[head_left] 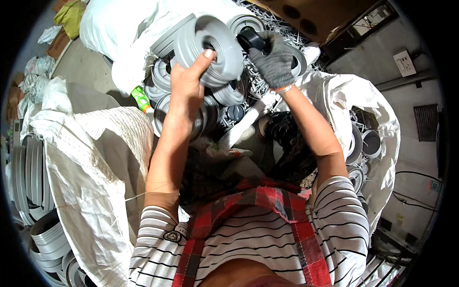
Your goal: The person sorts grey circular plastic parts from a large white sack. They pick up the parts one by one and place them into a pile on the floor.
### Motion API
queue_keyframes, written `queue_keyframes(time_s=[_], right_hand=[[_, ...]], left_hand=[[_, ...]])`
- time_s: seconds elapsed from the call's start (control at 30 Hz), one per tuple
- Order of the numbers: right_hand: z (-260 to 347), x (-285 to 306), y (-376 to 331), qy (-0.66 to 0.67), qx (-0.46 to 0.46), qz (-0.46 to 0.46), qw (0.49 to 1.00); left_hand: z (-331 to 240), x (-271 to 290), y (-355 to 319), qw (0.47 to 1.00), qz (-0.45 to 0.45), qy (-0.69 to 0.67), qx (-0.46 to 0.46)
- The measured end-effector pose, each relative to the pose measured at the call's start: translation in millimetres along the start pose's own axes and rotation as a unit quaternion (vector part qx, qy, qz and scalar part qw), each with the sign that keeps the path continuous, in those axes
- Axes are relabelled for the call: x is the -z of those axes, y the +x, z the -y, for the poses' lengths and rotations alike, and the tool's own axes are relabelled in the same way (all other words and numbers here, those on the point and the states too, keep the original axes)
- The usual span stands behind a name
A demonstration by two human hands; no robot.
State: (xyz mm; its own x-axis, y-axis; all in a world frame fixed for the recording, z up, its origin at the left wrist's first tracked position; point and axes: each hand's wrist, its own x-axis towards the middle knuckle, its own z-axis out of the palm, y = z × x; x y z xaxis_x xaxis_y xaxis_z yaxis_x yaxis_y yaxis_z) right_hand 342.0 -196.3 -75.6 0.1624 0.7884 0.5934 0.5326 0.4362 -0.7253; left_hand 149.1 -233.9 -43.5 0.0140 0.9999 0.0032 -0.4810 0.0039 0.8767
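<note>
Head view — black part (pixel 252 39) half-hidden in gloved right hand (pixel 274 61) (shape unclear)

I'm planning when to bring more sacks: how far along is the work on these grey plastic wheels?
Done, it seems: grey wheels stacked at lower left and more in the white sack at right. In hand: the bare left hand holds a grey wheel, while the gloved right hand grips a black part beside it. Left: a pile of wheels ahead; its depth is hidden.

Bright daylight, sharp centre, fisheye bend, dark rim.
</note>
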Motion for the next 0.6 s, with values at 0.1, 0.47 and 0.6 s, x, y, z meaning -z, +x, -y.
queue_keyframes(time_s=[0.1, 0.47, 0.6], right_hand=[[14, -2, -9, 0.016, 0.105, 0.075, 0.991], [-50, -33, 1, -0.061, -0.138, 0.17, 0.974], [-63, -29, 1, -0.294, 0.143, 0.182, 0.928]], left_hand=[[6, -2, -1, 0.996, 0.03, -0.031, 0.077], [46, -8, 6, 0.987, 0.053, 0.018, 0.149], [54, -13, 2, 0.985, 0.056, 0.039, 0.157]])
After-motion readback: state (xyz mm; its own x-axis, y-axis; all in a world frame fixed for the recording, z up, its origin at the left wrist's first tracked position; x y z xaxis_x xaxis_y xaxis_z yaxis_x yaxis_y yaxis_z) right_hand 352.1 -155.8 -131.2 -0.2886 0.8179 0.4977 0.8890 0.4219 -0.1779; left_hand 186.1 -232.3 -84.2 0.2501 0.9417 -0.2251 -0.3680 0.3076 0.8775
